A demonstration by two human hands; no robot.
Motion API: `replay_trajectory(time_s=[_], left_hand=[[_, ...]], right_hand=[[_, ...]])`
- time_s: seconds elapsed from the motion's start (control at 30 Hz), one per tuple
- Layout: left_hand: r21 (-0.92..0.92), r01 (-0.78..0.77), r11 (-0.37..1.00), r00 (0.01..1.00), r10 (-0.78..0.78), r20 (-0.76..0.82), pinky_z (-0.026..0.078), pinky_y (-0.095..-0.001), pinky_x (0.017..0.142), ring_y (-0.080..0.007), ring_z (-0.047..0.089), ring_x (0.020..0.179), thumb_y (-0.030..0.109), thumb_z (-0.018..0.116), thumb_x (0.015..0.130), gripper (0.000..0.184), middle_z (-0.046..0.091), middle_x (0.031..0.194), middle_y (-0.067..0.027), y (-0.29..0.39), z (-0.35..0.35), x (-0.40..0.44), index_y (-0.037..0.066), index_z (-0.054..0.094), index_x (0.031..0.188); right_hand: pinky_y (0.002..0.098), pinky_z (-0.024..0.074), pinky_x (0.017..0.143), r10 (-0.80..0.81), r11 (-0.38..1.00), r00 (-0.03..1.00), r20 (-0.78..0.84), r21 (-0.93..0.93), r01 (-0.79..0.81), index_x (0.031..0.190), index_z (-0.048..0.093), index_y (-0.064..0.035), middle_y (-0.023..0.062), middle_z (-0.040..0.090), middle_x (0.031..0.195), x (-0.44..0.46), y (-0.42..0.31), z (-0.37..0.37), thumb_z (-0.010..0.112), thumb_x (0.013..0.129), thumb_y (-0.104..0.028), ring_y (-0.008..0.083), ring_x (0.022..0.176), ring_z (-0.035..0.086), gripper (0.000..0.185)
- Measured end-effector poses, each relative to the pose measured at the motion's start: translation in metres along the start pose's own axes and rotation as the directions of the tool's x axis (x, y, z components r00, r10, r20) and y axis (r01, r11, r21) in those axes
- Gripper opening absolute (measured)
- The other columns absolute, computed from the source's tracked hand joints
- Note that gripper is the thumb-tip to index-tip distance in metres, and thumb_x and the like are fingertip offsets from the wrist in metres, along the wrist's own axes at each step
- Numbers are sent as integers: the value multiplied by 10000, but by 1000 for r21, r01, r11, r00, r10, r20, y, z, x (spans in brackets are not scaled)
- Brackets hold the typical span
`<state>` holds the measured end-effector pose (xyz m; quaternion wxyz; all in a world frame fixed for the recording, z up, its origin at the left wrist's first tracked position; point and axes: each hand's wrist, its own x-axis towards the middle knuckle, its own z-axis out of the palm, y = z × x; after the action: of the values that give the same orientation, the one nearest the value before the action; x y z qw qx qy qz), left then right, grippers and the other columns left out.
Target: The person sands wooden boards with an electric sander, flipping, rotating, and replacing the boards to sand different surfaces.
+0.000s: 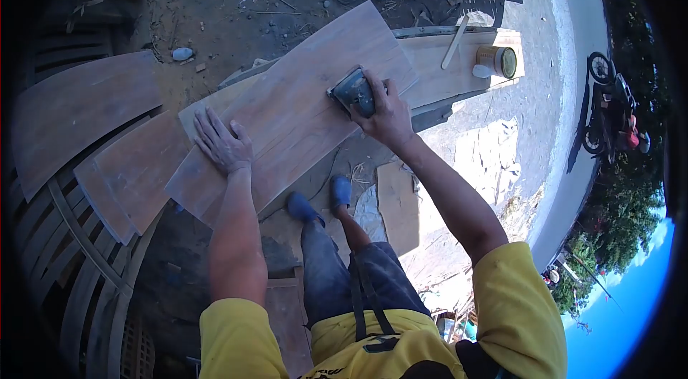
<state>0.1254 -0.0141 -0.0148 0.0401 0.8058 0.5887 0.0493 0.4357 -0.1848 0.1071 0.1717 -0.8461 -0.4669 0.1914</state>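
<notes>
A long reddish-brown wooden board [308,96] lies slantwise in front of me over a paler plank [448,56]. My left hand [223,142] rests flat on the board's near left part, fingers spread, holding nothing. On the board's right half, my right hand [389,112] is wrapped round a dark hand sander [353,92]. The sander's underside is hidden against the wood. Pale dust streaks mark the board's face.
More brown boards [89,110] lie at the left on a slatted bamboo bench [89,253]. A tin can [496,61] and a thin wooden stick [455,42] rest on the plank's right end. A motorcycle [613,103] stands on the road at far right.
</notes>
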Motion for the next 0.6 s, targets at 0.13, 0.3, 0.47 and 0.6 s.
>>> replay_trajectory(time_s=[0.13, 0.3, 0.47, 0.6], left_hand=[[-12, 12, 1000, 1000, -12, 6, 167, -599, 1303, -343, 254, 1628, 388, 476, 1045, 708, 295, 1752, -150, 0, -1, 0, 89, 348, 1674], [-15, 9, 1000, 1000, -9, -17, 196, -612, 1292, -341, 260, 1626, 398, 463, 1053, 691, 313, 1743, -151, 1, 0, 1, 106, 360, 1671], [6, 1, 1000, 1000, 0, -5, 205, -616, 1288, -337, 254, 1628, 403, 462, 1053, 694, 307, 1744, -153, -1, 1, 0, 111, 353, 1674], [16, 3, 1000, 1000, -3, 2, 210, -615, 1287, -338, 256, 1629, 395, 484, 1034, 713, 299, 1745, -164, -1, 1, 1, 99, 354, 1670]], right_hand=[[549, 591, 773, 113, 992, 954, -277, -21, -123, 1533, 482, -174, 237, 636, 1091, 43, 79, -36, 869, 815, -323, 470, 922, 715, 829], [545, 594, 821, 202, 976, 913, -354, -10, -220, 1526, 480, -157, 258, 647, 1100, 54, 103, -44, 863, 824, -321, 478, 945, 713, 817], [541, 625, 742, 152, 988, 984, -94, 49, -148, 1586, 428, -241, 225, 600, 1175, -11, 2, -1, 888, 790, -294, 454, 921, 727, 921], [543, 640, 739, -32, 999, 986, 167, 27, 28, 1614, 399, -307, 216, 583, 1216, -57, -34, 20, 893, 768, -292, 447, 922, 734, 980]])
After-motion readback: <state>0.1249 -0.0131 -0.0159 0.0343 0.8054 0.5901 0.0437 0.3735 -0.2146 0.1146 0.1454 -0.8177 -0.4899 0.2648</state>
